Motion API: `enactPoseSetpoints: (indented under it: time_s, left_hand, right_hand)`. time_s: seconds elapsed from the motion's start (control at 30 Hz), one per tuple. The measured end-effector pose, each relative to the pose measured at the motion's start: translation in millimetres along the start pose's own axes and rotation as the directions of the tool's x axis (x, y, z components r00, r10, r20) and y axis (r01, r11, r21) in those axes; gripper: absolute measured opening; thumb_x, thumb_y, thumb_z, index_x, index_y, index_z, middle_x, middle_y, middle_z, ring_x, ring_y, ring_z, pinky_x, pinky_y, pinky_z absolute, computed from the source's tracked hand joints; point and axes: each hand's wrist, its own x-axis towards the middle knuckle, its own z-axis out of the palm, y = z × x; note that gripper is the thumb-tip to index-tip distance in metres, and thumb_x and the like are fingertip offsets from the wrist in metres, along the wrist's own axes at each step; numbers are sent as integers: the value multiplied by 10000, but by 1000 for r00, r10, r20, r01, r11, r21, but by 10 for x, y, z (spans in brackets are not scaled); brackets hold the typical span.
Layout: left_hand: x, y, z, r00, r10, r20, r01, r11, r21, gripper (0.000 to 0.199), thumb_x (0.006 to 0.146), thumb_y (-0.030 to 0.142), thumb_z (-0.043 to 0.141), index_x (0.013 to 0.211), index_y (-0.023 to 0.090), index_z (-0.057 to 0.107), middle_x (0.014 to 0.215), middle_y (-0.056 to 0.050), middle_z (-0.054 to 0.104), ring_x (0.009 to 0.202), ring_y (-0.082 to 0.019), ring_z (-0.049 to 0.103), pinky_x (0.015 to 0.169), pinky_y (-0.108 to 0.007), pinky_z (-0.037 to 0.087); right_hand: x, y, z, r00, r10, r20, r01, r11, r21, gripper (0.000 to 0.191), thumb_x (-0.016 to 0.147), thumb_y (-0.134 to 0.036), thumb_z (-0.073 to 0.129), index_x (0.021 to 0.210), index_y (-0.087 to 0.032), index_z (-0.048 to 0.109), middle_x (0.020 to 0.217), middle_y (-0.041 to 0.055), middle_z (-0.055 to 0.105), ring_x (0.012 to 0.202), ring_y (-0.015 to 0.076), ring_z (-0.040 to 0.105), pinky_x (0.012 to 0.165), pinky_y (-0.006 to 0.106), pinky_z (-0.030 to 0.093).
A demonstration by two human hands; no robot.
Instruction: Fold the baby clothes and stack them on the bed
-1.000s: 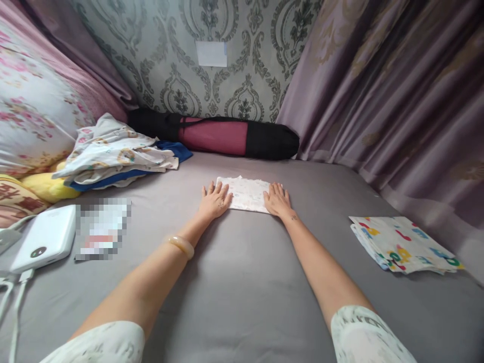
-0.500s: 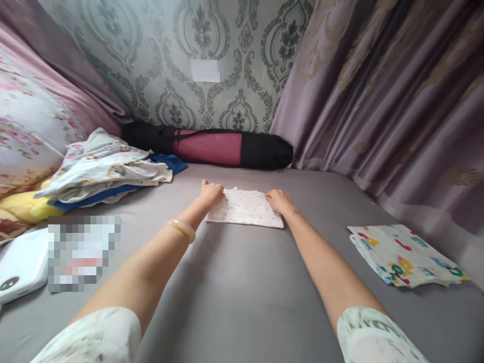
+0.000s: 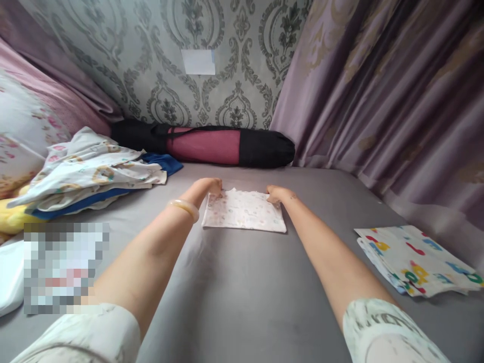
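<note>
Nearest me, on the near side of the white cloth (image 3: 245,212), are two pale patterned sleeves (image 3: 381,325), bare forearms stretching from them toward it over a grey sheet (image 3: 242,297). Off to the cloth's left and nearer than it, a white box (image 3: 13,280) sits beside something blurred out (image 3: 64,269). A bangle (image 3: 186,207) circles the left wrist, just short of the cloth's left edge. Well to the cloth's right lies a folded print (image 3: 416,257), bright with coloured shapes.

The cloth itself lies flat and folded on the sheet, between the arms. The left hand (image 3: 212,186) bends down at its far left corner, the right hand (image 3: 275,193) at its far right; both have their fingers curled, but I can't tell whether either pinches the fabric.

Left of the cloth and farther off is a heap of clothes (image 3: 91,164), with a yellow thing (image 3: 15,217) by it. Beyond the cloth a long black-and-red bag (image 3: 204,146) lies along the patterned wall (image 3: 236,85).
</note>
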Motion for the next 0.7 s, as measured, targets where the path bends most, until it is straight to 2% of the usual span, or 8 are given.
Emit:
enactPoseSetpoints:
  time_s: [0.13,0.23,0.33,0.43,0.57,0.7]
  left_hand:
    - [85,-42,-31,998,34,50,-33,999,-22,368,585,257,729,942,180,775,928,-128,757,871,-304,703,803,-345,531]
    - [69,-36,-36,999,33,43,-31,999,-27,371,592,242,716,956,194,769,954,-132,756,897,-307,699,818,-349,527]
    - [-21,5,-8,1000,26,17,-26,999,-32,327,617,201,684,935,173,757,982,-144,751,892,-301,694,813,-347,521]
    - [-183,63,52,999,15,-50,-17,999,-34,318,662,172,633,966,168,724,976,-123,752,922,-293,681,892,-399,485]
    - [-455,122,104,981,-9,-191,1,999,-41,336,754,176,544,1073,178,651,1080,-102,724,1038,-280,637,1017,-492,371]
    - [-690,132,-7,956,-26,-291,5,997,-74,334,815,239,508,1137,222,597,1156,-55,692,1084,-239,607,1025,-438,358]
  right_hand:
    - [70,-9,-39,981,4,196,1,1000,-24,299,771,-224,692,1062,-172,741,997,130,737,974,281,677,840,387,520]
    - [38,-37,-51,971,2,237,6,999,-36,358,748,-133,669,1099,-172,724,1118,136,704,1071,288,645,878,381,516]
    - [-84,-40,-24,982,-4,187,9,1000,-30,428,751,-88,643,1175,-144,675,1335,160,574,1253,300,524,966,370,471]
    - [-264,5,21,993,-47,108,45,999,20,422,841,-126,574,1261,-148,598,1410,146,500,1314,264,457,1011,333,423]
    - [-481,103,22,996,-87,26,84,991,103,353,929,-223,495,1277,-191,539,1302,120,586,1196,240,546,930,324,444]
    - [-604,198,-130,991,-123,-48,129,978,161,290,904,-240,518,1188,-231,574,1175,85,656,1063,238,601,844,314,449]
